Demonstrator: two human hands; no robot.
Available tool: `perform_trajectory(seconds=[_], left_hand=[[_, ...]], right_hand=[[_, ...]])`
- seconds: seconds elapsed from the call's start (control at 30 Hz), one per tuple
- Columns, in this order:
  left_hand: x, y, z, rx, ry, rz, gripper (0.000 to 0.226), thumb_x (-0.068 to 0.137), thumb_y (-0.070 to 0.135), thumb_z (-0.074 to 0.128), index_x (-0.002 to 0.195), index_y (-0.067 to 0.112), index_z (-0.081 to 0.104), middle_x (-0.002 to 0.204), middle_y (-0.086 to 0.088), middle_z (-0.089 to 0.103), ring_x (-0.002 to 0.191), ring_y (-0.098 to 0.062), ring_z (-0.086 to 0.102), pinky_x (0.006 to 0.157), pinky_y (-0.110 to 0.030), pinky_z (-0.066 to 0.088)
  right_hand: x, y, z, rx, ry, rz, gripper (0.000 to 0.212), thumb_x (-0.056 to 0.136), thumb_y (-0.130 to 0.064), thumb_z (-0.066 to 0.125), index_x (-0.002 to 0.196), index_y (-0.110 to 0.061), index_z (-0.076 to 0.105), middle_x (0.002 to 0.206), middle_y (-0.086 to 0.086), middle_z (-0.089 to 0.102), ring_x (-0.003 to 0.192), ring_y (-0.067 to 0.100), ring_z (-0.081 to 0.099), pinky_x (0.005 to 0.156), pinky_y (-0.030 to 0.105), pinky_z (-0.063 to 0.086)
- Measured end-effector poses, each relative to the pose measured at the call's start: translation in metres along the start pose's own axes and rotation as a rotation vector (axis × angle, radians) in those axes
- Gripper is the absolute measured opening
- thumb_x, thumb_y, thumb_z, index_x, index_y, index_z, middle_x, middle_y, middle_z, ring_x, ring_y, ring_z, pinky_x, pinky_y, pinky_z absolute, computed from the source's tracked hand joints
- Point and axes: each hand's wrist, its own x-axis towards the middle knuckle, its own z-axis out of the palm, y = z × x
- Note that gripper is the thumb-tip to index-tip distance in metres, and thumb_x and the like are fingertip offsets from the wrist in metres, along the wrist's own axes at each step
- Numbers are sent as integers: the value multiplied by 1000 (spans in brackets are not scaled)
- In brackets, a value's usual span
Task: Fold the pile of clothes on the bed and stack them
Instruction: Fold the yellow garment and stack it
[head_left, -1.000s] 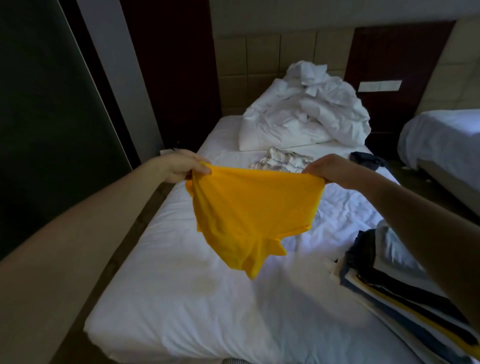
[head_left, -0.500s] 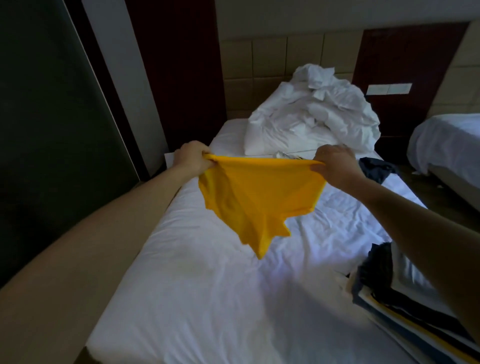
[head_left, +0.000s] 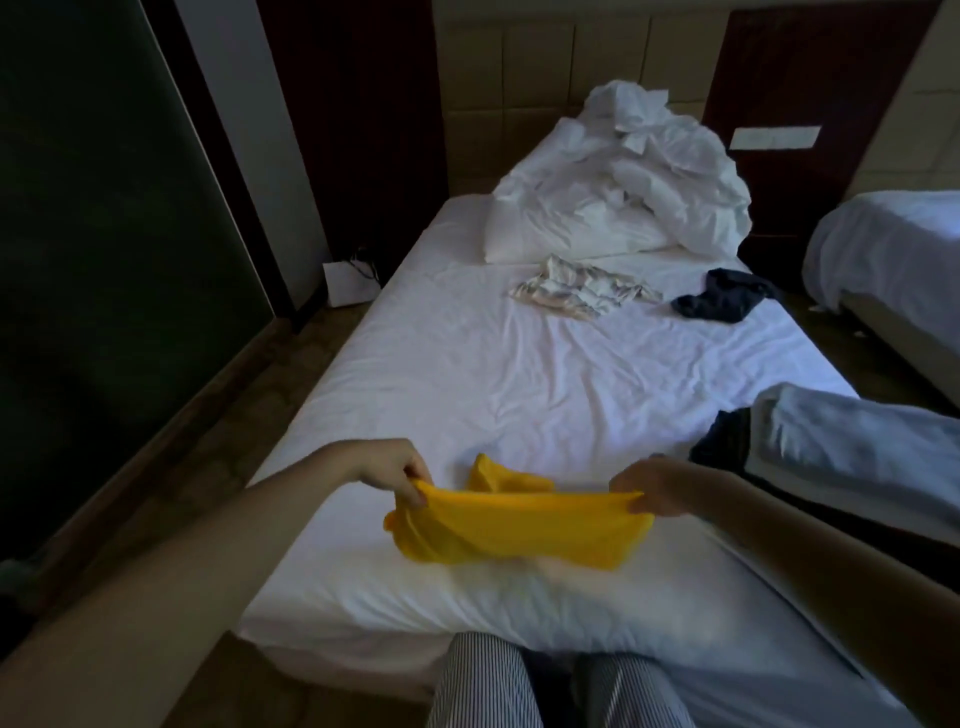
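A yellow garment lies stretched across the near end of the bed, its lower part resting on the sheet. My left hand pinches its left top corner and my right hand pinches its right top corner. At the right edge of the bed sits a stack of folded clothes, pale blue on top with dark layers below. Farther up the sheet lie a crumpled patterned light garment and a crumpled dark navy garment.
A heap of white duvet and pillow fills the head of the bed. A second bed stands to the right across a narrow aisle. A white bag sits on the floor at the left. My striped trouser legs touch the bed's foot.
Both hands brought the yellow garment down from chest height onto the near end of the bed. The view tilted downward, and the patterned garment came back into sight.
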Motion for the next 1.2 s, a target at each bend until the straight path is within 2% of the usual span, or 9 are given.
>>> perform_trajectory(seconds=[0.17, 0.27, 0.43, 0.63, 0.7, 0.83, 1.0, 1.1, 1.2], left_hand=[[5, -3, 40, 48, -238, -112, 28, 88, 15, 65, 115, 9, 66, 79, 12, 57, 70, -3, 51, 66, -17, 43], [10, -10, 27, 23, -160, -139, 25, 90, 15, 61, 114, 10, 63, 82, 7, 55, 69, -4, 50, 62, -17, 43], [43, -23, 7, -176, 290, -201, 23, 86, 15, 62, 108, 9, 66, 100, -10, 62, 89, -20, 57, 69, -24, 43], [87, -9, 32, 20, 777, -365, 48, 89, 3, 44, 136, 16, 45, 138, -9, 50, 123, -30, 49, 99, -35, 39], [99, -2, 60, 62, 730, -247, 48, 86, 15, 39, 134, 14, 48, 138, -8, 51, 124, -29, 49, 100, -35, 38], [135, 18, 126, 174, 466, -75, 57, 91, 37, 26, 146, 21, 34, 155, -4, 28, 143, -20, 25, 111, -35, 22], [172, 9, 167, 251, 434, -130, 62, 88, 51, 11, 146, 38, 30, 156, 4, 24, 144, -25, 24, 111, -59, 13], [179, -11, 169, 234, 438, -235, 65, 84, 65, 3, 147, 48, 2, 159, 12, -6, 148, -20, -7, 113, -54, -7], [175, -24, 162, 126, 512, -364, 60, 94, 63, 22, 148, 47, 2, 159, 13, -8, 147, -20, -9, 114, -53, -8]], right_hand=[[3, -16, 21, 234, -244, -58, 61, 76, -37, 52, 124, 1, 54, 118, 14, 56, 98, 16, 47, 72, 24, 29], [15, -2, 18, 308, -160, 2, 65, 70, -40, 49, 124, -4, 55, 125, 13, 56, 111, 23, 52, 86, 27, 36], [62, 21, 24, 656, 234, 216, 34, 91, -9, 55, 123, 1, 55, 126, 21, 56, 112, 31, 56, 80, 27, 39], [93, -4, 28, 543, 444, 349, 50, 98, -33, 29, 146, -17, 25, 154, 7, 21, 140, 26, 25, 111, 37, 22], [101, -28, 40, 447, 535, 176, 69, 84, -40, 9, 142, -16, 37, 152, 7, 30, 140, 26, 30, 110, 37, 24], [129, -70, 76, 347, 285, 72, 89, 68, -52, -3, 145, -24, 32, 156, 1, 21, 145, 26, 17, 115, 40, 12], [154, -84, 128, 336, 304, 186, 50, 82, -45, 34, 113, -25, 68, 126, 2, 63, 110, 37, 61, 84, 60, 45], [158, -81, 137, 422, 351, 288, 61, 82, -54, 25, 133, -32, 51, 144, 4, 45, 129, 41, 43, 101, 64, 28], [162, -67, 146, 473, 350, 459, 58, 91, -55, 12, 147, -41, 14, 159, -3, 7, 146, 31, 4, 111, 60, 2]])
